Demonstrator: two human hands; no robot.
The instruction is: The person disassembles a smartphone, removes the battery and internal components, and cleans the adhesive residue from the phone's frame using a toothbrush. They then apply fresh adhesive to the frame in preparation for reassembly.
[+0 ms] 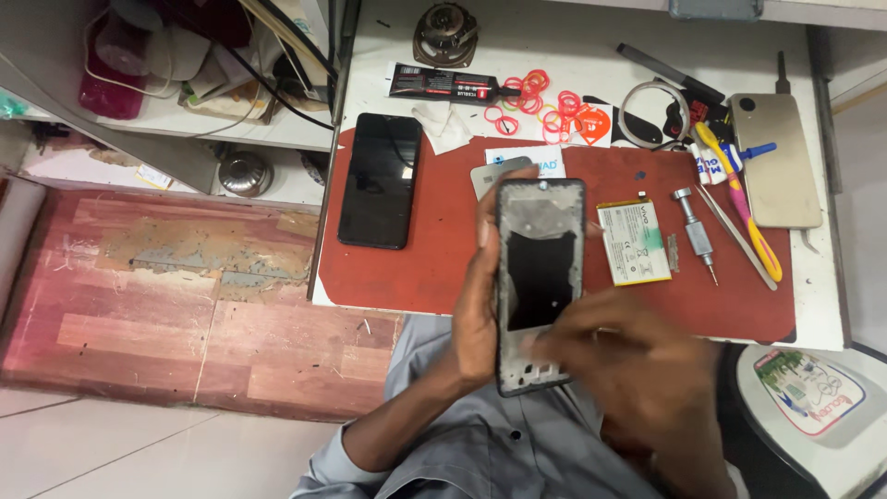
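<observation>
1. Dark grey metal and black plastic are filling the middle of the frame: I am holding an opened phone frame [540,282] upright over the near edge of the red work mat [434,268].
2. My left hand [480,305] is gripping the frame's left side, thumb lying along its edge and fingers wrapping behind it.
3. My right hand [637,370] is sitting at the lower right of the frame, blurred, its fingers curling in at the frame's bottom right corner; I cannot tell whether it is pinching anything.
4. A flat white battery [634,242] is lying on the mat just right of the frame, not touching it.
5. A small silver screwdriver [695,231] is resting right of the battery, tip pointing toward the lower edge of the picture.
6. A yellow and pink tool [744,208] and thin tweezers [735,236] are lying slantwise further right, near a gold phone back cover [776,166] at the upper right.
7. A black phone [379,180], screen dark, is lying on the mat's left part, well apart from my hands.
8. Red rubber bands [536,97] are scattered on the white table [388,65] above the mat, beside a black tube [443,83].
9. A small round speaker [445,32] is sitting at the top centre.
10. My grey shirt [480,444] is showing along the bottom, with a worn reddish floor [157,296] at the left.
</observation>
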